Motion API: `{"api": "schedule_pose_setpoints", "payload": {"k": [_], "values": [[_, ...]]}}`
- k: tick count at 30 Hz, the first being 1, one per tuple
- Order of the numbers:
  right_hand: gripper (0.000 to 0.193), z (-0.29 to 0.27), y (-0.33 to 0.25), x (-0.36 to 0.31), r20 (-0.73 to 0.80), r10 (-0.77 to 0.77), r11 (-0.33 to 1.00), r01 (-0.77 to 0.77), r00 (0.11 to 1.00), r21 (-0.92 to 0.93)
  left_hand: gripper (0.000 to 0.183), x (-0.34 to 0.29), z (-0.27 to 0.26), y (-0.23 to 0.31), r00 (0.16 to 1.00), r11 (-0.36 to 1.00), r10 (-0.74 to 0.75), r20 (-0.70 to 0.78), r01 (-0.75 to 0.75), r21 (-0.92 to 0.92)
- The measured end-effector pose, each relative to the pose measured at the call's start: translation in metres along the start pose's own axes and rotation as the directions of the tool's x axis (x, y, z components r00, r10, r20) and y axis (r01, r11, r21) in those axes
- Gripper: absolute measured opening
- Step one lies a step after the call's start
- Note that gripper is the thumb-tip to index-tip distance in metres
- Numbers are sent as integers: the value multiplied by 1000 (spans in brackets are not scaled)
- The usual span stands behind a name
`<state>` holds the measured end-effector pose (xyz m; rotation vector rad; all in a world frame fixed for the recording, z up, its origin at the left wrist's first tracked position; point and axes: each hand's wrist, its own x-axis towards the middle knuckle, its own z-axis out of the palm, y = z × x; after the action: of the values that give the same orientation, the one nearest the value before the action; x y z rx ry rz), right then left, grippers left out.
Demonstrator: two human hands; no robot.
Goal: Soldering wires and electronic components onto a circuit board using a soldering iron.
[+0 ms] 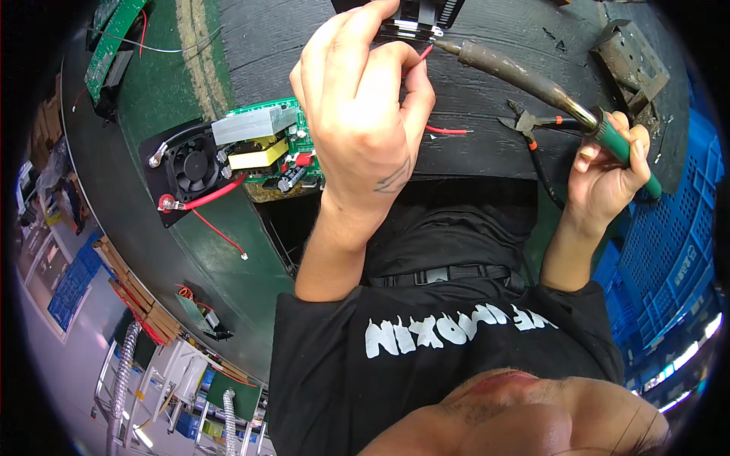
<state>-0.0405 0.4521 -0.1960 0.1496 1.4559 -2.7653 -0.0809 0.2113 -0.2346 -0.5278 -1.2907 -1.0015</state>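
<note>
My left hand (pixel 357 114) pinches a short red wire (pixel 426 53) between thumb and forefinger. Its upper fingers reach the edge of a black housing (pixel 435 11) with metal terminals. My right hand (pixel 604 182) grips the green handle of a soldering iron (pixel 525 76). The iron's tip points left and meets, or nearly meets, the terminals beside the wire's end; actual contact is too small to tell. Below my left thumb a stripped red wire end (pixel 449 131) sticks out. Left of my wrist lies a green circuit board (pixel 303 137) with a silver heatsink, next to a black fan panel (pixel 190 171).
Cutters (pixel 525 125) with black and orange handles lie under the iron. A metal stand (pixel 627 64) sits at the far right of the black work surface (pixel 487 106). Blue crates (pixel 661 251) are on the right. Another green board (pixel 114 49) lies far left.
</note>
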Motion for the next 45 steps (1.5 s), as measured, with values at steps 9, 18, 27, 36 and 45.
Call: {"api": "schedule_pose_setpoints", "payload": {"k": [9, 18, 27, 36, 45], "values": [[17, 5, 5, 3, -17, 12, 1000, -12, 1000, -14, 21, 1, -5, -5, 999, 998, 14, 31, -16, 69], [16, 0, -2, -2, -15, 15, 1000, -16, 1000, -22, 21, 0, 0, 1, 999, 996, 42, 17, -44, 76], [16, -1, -4, -2, -9, 13, 1000, -13, 1000, -27, 21, 3, 0, 3, 998, 994, 35, 46, -40, 104], [14, 2, -3, -2, -3, 11, 998, -11, 1000, -62, 20, 4, -1, 2, 998, 987, 38, 53, -46, 154], [14, 2, -7, -4, -28, 10, 1000, -10, 1000, -12, 19, 4, -2, 1, 997, 984, 40, 61, -50, 170]]}}
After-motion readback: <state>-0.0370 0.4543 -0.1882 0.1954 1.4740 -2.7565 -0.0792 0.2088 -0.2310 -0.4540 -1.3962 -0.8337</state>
